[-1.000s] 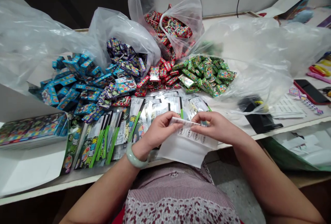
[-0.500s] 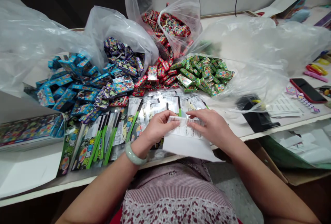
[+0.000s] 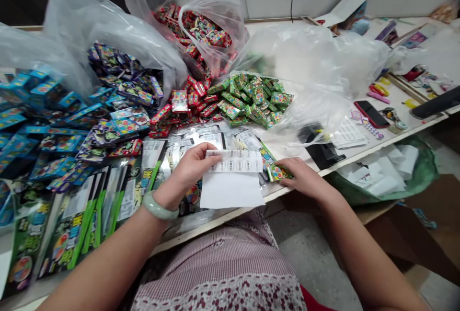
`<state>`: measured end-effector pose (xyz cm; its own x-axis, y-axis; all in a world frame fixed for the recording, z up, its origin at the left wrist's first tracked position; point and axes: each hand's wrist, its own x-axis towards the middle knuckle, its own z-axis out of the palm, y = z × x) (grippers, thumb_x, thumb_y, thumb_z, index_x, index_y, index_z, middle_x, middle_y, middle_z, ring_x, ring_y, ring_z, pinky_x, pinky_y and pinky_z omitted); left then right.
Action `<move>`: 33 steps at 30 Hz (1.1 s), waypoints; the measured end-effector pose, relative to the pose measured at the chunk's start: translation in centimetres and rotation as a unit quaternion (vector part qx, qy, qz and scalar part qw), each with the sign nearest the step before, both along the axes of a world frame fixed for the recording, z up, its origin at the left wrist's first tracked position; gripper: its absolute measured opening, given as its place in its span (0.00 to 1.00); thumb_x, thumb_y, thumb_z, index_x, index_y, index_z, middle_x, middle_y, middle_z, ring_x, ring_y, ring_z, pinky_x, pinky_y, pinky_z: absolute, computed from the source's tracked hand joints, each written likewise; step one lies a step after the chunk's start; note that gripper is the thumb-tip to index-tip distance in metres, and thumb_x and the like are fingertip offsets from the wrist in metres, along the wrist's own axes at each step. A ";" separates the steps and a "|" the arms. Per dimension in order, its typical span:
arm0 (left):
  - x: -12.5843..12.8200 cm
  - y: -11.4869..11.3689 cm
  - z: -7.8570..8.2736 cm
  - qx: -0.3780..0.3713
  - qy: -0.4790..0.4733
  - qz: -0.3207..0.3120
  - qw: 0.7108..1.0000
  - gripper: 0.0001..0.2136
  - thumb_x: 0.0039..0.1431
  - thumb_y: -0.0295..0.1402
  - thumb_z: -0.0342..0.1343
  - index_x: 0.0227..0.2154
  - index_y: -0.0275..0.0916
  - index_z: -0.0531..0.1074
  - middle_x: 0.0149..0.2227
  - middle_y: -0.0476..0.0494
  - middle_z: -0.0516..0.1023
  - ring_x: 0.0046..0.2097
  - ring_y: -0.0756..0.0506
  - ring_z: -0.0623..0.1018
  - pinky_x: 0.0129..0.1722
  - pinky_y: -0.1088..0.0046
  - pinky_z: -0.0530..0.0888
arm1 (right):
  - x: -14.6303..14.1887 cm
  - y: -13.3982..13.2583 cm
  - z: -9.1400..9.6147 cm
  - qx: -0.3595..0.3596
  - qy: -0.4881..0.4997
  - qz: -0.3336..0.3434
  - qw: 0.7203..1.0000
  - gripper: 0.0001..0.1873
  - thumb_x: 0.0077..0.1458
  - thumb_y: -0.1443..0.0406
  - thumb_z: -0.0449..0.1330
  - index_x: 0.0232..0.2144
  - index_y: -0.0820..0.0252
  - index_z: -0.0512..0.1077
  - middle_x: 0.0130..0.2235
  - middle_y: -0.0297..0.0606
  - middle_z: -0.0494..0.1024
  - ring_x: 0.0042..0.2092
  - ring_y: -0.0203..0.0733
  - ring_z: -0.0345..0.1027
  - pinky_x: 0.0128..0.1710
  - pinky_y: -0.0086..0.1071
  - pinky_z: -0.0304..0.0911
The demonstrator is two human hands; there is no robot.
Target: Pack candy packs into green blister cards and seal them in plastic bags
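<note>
Head view shows the left hand (image 3: 192, 167) pinching a sticker sheet (image 3: 233, 186) near the counter's front edge (image 3: 348, 159), the right hand (image 3: 304, 177) touching a partly hidden green-printed packet (image 3: 276, 171), its grip unclear.

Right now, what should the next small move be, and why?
Probably the right hand should ease the green printed packet slightly away from the sticker sheet: that hand touches the packet's right end, while the left hand holds the sheet close by.
</note>
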<state>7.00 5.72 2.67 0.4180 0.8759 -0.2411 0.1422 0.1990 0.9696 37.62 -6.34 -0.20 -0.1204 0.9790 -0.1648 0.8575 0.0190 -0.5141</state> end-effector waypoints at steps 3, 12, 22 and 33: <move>0.9 0.6 -0.4 0.024 -0.001 -0.014 1.000 0.14 0.46 0.37 0.64 0.32 0.38 0.68 0.26 0.53 0.69 0.26 0.52 0.68 0.25 0.78 0.63 | -0.1 -0.4 -0.3 0.037 0.004 -0.029 0.999 0.23 0.50 0.65 0.64 0.49 0.60 0.71 0.48 0.46 0.76 0.51 0.52 0.67 0.52 0.46 0.63; 4.0 0.1 -1.6 0.148 0.046 -0.028 0.987 0.11 0.49 0.30 0.58 0.35 0.39 0.65 0.32 0.51 0.67 0.33 0.49 0.68 0.33 0.74 0.66 | -3.7 -0.5 3.8 0.184 0.106 0.022 0.977 0.27 0.54 0.67 0.60 0.56 0.53 0.63 0.55 0.43 0.70 0.58 0.47 0.62 0.59 0.45 0.59; 8.0 -2.8 -3.0 0.167 0.014 -0.051 0.985 0.14 0.44 0.30 0.59 0.35 0.40 0.63 0.33 0.51 0.71 0.37 0.47 0.71 0.39 0.71 0.68 | -9.0 -0.3 2.3 0.196 0.107 0.040 0.974 0.32 0.57 0.67 0.56 0.62 0.56 0.56 0.64 0.47 0.58 0.66 0.52 0.47 0.64 0.53 0.49; 7.6 -3.1 -3.7 0.167 0.023 -0.055 0.984 0.16 0.40 0.23 0.57 0.35 0.40 0.64 0.37 0.49 0.71 0.40 0.46 0.72 0.42 0.70 0.69 | -11.1 0.1 2.1 0.247 0.176 -0.071 0.950 0.18 0.55 0.67 0.57 0.49 0.57 0.67 0.58 0.49 0.66 0.62 0.50 0.57 0.60 0.49 0.55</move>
